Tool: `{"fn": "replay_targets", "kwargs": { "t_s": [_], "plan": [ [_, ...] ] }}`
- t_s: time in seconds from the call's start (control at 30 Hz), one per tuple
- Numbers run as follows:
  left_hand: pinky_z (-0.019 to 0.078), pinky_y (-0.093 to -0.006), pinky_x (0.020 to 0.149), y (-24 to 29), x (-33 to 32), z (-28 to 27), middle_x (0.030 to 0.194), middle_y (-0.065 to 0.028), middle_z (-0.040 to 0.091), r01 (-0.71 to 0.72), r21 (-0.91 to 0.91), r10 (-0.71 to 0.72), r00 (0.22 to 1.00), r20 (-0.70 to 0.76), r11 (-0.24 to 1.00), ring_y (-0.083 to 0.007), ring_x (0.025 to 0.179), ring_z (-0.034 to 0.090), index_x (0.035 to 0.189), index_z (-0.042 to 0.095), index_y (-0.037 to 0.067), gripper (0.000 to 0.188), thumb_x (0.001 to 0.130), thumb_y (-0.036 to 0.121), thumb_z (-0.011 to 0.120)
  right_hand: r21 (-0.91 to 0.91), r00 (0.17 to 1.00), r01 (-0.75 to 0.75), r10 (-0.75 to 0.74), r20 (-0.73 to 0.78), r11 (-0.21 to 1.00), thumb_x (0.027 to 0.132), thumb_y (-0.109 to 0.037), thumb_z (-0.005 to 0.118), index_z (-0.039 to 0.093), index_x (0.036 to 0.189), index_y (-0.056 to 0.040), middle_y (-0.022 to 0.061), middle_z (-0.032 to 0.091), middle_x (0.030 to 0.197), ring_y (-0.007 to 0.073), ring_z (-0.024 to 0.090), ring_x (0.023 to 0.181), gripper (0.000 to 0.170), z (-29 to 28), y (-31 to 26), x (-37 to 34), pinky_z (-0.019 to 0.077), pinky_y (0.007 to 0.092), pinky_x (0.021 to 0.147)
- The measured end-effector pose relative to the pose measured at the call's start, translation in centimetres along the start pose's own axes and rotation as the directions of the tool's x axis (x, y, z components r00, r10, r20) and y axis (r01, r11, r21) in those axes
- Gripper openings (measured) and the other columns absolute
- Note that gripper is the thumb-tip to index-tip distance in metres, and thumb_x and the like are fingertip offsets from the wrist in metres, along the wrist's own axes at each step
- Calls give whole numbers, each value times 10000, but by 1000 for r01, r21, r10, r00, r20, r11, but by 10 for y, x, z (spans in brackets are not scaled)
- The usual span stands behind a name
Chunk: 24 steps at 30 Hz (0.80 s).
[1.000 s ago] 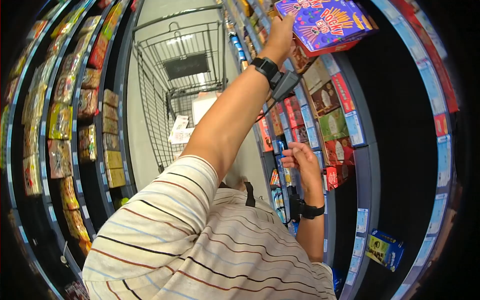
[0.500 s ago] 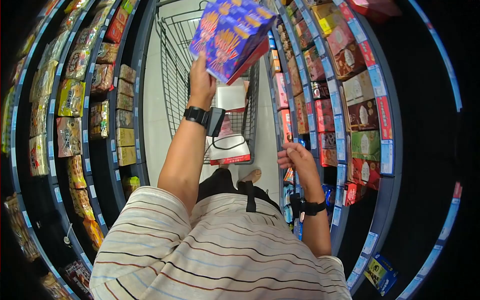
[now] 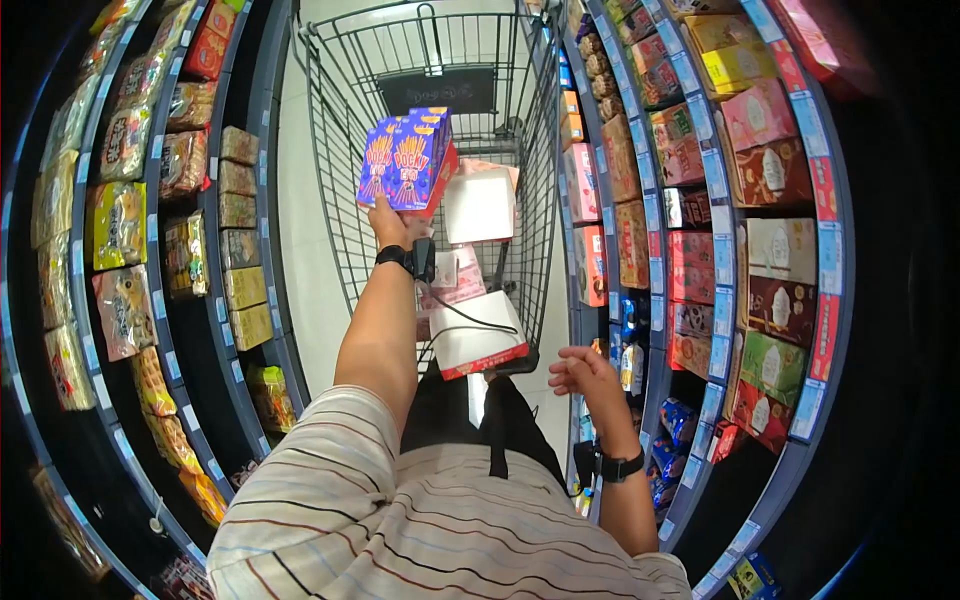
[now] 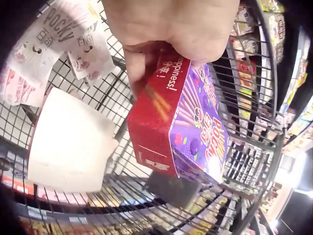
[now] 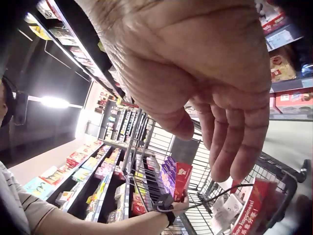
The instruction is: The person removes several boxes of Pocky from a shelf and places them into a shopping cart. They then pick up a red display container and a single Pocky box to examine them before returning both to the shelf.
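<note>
Snack shelves [image 3: 829,250] line both sides of your trolley [image 3: 450,90]. Your left hand [image 3: 388,222] pinches the Pocky box [image 3: 406,163] by its near end, over the trolley's left side; resting or aloft, unclear. Your right hand [image 3: 588,385] is empty, fingers loosely bent. Risk: the one-ended hold may let the box tip onto the white-topped carton [image 3: 480,205]. Against half a second earlier, the box is lower, further left.

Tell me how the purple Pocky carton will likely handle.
The purple Pocky carton is probably stiff: its edges look straight. It seems fairly light, as the left hand alone holds it by one end. Its flat faces make rolling unlikely.
</note>
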<state>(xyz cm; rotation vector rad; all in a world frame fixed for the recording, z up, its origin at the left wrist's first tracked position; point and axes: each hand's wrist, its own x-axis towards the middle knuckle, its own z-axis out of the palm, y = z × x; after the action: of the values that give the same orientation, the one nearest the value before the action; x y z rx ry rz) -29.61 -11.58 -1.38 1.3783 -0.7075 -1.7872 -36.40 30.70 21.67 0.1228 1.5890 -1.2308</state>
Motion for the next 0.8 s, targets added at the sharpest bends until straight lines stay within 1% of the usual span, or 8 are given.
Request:
{"fn": "replay_targets", "kwargs": {
  "t_s": [0.13, 0.17, 0.3, 0.43, 0.53, 0.57, 0.7, 0.8],
  "plan": [
    [594, -461, 602, -51, 72, -12, 1063, -176, 665, 137, -98, -151, 976, -154, 986, -336, 848, 709, 1282, 479, -24, 438, 1035, 337, 505, 1, 997, -67, 67, -37, 998, 1033, -204, 520, 581, 1243, 22, 152, 697, 1044, 212, 706, 871, 315, 4, 15, 14, 578, 322, 783],
    [580, -581, 684, -63, 90, -20, 1149, -215, 657, 202, -54, -208, 969, -134, 978, -392, 923, 707, 1339, 425, -3, 546, 1017, 428, 523, 10, 995, -88, 89, -46, 996, 1032, -204, 522, 582, 1243, 24, 153, 696, 1045, 214, 706, 873, 316, 5, 19, 15, 579, 323, 782],
    [481, -705, 876, -50, 84, 10, 1292, -251, 622, 363, 44, -348, 917, -195, 931, -427, 999, 692, 1415, 386, 101, 638, 997, 572, 483, 12, 991, -116, 117, -59, 993, 1028, -203, 526, 584, 1245, 30, 156, 696, 1043, 216, 707, 877, 323, 13, 23, 24, 580, 321, 781],
    [345, -731, 1040, -61, 103, 10, 1304, -228, 620, 281, 150, -285, 959, 6, 948, -426, 1035, 678, 1474, 356, 170, 651, 994, 588, 491, 17, 993, -108, 109, -51, 994, 1026, -185, 520, 581, 1242, 33, 154, 698, 1042, 197, 700, 861, 312, 25, 19, 25, 575, 303, 771],
    [325, -725, 1066, -41, 88, 17, 1344, -242, 590, 361, 235, -366, 930, -25, 902, -419, 1027, 683, 1477, 356, 175, 651, 994, 590, 489, 9, 997, -65, 65, -37, 998, 1027, -177, 520, 578, 1243, 28, 148, 695, 1042, 183, 694, 854, 304, 28, 11, 25, 571, 293, 758],
    [502, -641, 922, -35, 87, 15, 1252, -225, 612, 374, 278, -390, 921, 1, 885, -380, 928, 685, 1455, 377, 170, 608, 994, 544, 508, 9, 998, -50, 50, -34, 999, 1027, -179, 521, 578, 1243, 26, 146, 694, 1040, 180, 692, 854, 303, 29, 10, 24, 570, 292, 757],
    [575, -422, 522, -33, 82, 0, 986, -135, 576, 288, 329, -310, 951, 17, 900, -273, 762, 622, 1371, 425, 135, 513, 977, 441, 543, 24, 999, -28, 29, -32, 999, 1037, -198, 527, 578, 1229, 17, 128, 686, 1017, 166, 686, 840, 292, 30, 15, 26, 562, 279, 735],
    [570, -443, 527, -8, 57, -1, 955, -131, 571, 409, 268, -442, 894, 75, 872, -247, 610, 581, 1297, 445, 75, 502, 977, 451, 537, -32, 999, 9, -10, -42, 999, 1033, -195, 526, 580, 1240, 8, 124, 689, 1014, 163, 683, 824, 294, 25, 37, 28, 556, 278, 724]
  ]
}}
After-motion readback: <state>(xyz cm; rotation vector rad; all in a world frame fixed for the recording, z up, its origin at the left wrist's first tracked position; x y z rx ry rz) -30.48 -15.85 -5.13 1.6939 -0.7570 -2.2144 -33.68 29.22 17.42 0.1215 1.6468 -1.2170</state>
